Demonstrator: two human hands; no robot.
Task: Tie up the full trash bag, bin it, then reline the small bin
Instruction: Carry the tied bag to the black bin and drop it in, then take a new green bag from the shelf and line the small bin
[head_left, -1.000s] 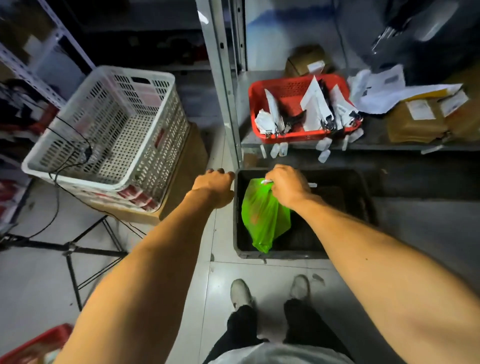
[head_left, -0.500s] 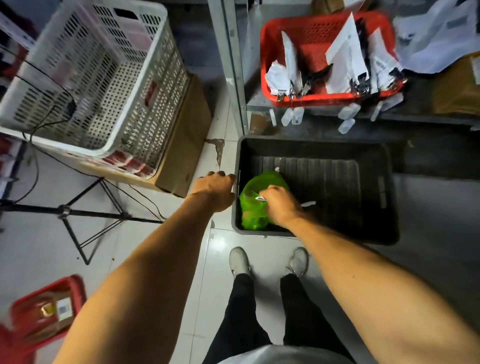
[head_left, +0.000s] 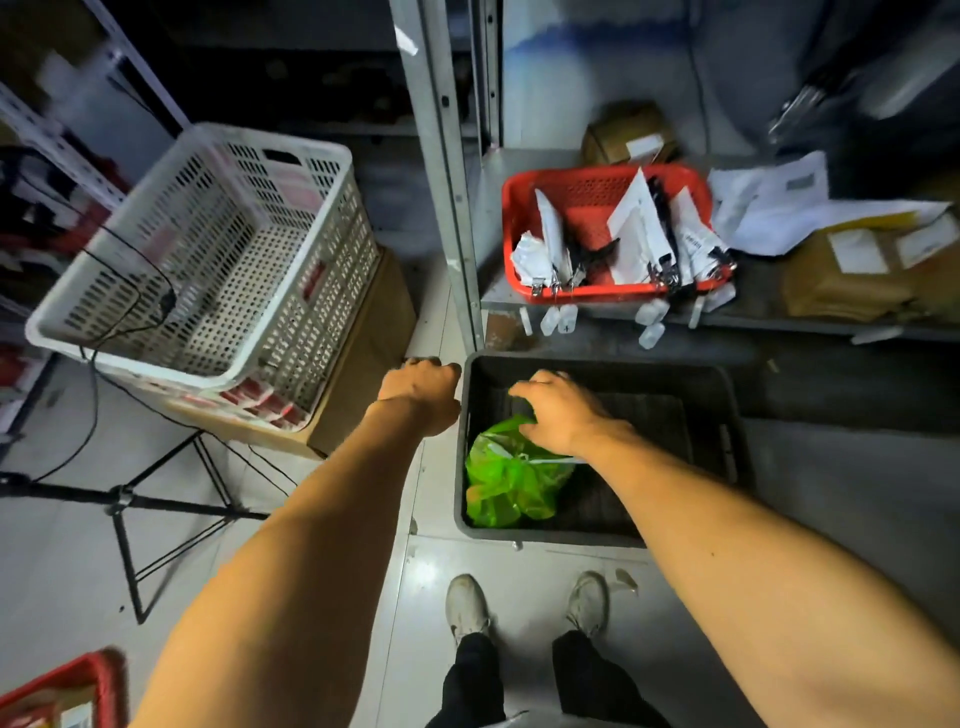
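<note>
The green trash bag (head_left: 511, 480) lies inside the black plastic bin (head_left: 727, 415), in its near left corner, on the ribbed bottom. The bin stands on the tiled floor (head_left: 62, 561), just under the metal shelf (head_left: 753, 306).

The right hand (head_left: 558, 410) is over the bin, just above the top of the bag, with the fingers spread and relaxed; it grips nothing, and I cannot tell if it touches the plastic. The left hand (head_left: 423, 392) is closed into a loose fist beside the left rim of the bin, and I cannot tell if it holds something.

On the shelf there is a red basket (head_left: 576, 192) with white papers and clips, and next to it some envelopes (head_left: 774, 208). To the left a white perforated crate (head_left: 208, 249) rests on a cardboard box (head_left: 363, 353). Two white shoes (head_left: 467, 605) of the person stand on the floor near the bin.
</note>
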